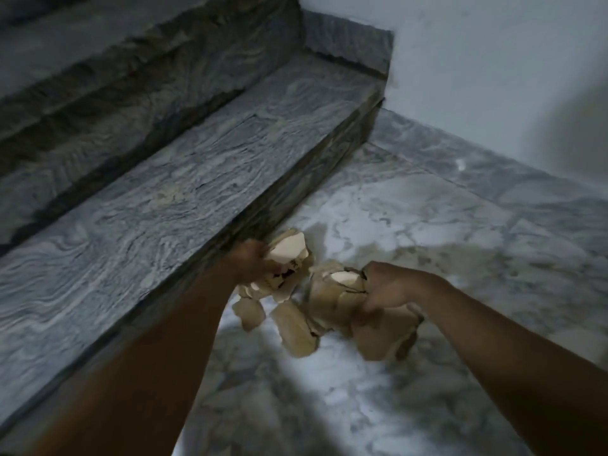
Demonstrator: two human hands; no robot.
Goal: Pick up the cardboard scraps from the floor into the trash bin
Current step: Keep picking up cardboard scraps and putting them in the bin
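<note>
Several torn tan cardboard scraps are bunched between my two hands, just in front of the bottom stair. My left hand grips a pale scrap with dark print at the top of the bunch. My right hand has its fingers curled round a larger wad of brown scraps that hangs down below it. Motion blur hides whether the lowest scraps touch the floor. No trash bin is in view.
A grey veined stone stair runs diagonally along the left, with higher steps behind it. White marble floor spreads to the right up to a pale wall. A small white speck lies near the wall.
</note>
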